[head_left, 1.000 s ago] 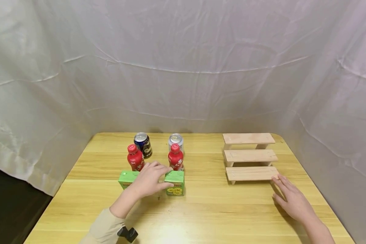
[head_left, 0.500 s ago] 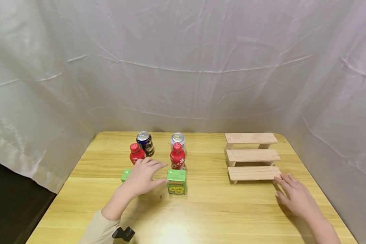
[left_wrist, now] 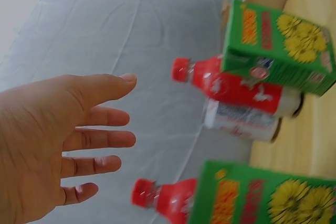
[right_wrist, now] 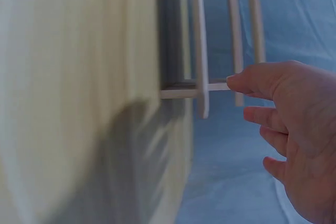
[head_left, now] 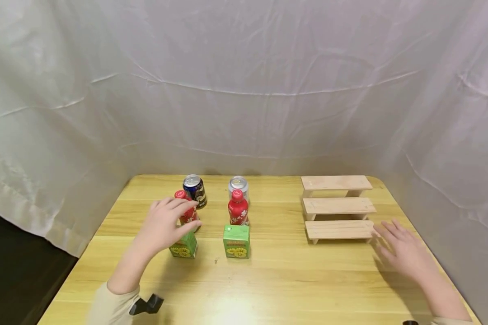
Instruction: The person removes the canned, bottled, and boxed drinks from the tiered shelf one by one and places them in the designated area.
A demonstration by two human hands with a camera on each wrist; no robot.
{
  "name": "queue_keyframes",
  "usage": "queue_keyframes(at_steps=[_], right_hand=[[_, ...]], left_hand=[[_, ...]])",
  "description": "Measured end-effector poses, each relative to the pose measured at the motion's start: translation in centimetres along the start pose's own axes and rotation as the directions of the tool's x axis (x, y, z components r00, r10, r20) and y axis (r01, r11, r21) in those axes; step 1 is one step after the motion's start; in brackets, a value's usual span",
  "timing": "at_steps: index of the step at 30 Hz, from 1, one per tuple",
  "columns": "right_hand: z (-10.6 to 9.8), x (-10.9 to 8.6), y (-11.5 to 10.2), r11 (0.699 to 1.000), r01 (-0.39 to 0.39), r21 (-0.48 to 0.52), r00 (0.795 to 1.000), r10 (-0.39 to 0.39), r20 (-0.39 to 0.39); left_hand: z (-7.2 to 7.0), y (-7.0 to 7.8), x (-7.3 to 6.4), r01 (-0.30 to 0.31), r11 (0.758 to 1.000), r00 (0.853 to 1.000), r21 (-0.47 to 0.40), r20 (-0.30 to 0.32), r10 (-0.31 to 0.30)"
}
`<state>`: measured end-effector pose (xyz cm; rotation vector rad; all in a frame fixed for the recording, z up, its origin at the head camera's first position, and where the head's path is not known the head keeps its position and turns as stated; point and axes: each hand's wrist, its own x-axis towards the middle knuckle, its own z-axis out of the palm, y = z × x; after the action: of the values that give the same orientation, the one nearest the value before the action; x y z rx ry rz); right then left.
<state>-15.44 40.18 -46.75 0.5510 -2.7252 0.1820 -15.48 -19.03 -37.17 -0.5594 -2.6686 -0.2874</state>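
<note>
My left hand (head_left: 160,228) hovers above the left green drink carton (head_left: 183,249), fingers spread and nothing in them; the left wrist view shows its palm bare. In the head view it overlaps that carton and part of the red bottle (head_left: 189,214) behind. The right green carton (head_left: 236,243) stands upright in front of a second red bottle (head_left: 237,211). Beside the front right corner of a three-step wooden stand (head_left: 339,230) is my right hand (head_left: 406,253), fingers loosely extended and holding nothing. Its thumb overlaps the stand in the right wrist view.
A dark blue can (head_left: 196,192) and a silver can (head_left: 239,183) stand behind the bottles. Grey cloth (head_left: 252,90) hangs around the back and sides of the wooden table (head_left: 276,280).
My left hand has moved left, away from the right carton, uncovering the left carton's front. My right hand has drawn slightly right, off the stand's corner. The cartons stay standing.
</note>
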Motion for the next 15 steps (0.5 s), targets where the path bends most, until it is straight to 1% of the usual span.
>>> queue_keyframes(at_steps=[5,8,12,15], right_hand=[[-1.7,1.2,0.0,0.999,-0.018,-0.038,0.999,0.019,0.041],[-2.6,2.1,0.0,0.999,-0.011,-0.035,0.999,0.012,0.031],[-3.7,3.4,-0.1,1.000,0.003,-0.015,1.000,-0.003,0.005],[-4.3,4.3,-0.3,1.000,0.009,-0.003,1.000,-0.009,-0.013]], left_hand=[[-1.7,-1.4,0.3,0.040,0.999,0.998,0.022,-0.040,-0.039],[-2.7,-2.2,0.5,0.066,0.997,0.996,0.032,-0.064,-0.064],[-4.0,-3.4,0.6,0.099,0.992,0.987,0.076,-0.130,-0.089],[-4.6,-4.3,0.7,0.120,0.986,0.977,0.116,-0.193,-0.096]])
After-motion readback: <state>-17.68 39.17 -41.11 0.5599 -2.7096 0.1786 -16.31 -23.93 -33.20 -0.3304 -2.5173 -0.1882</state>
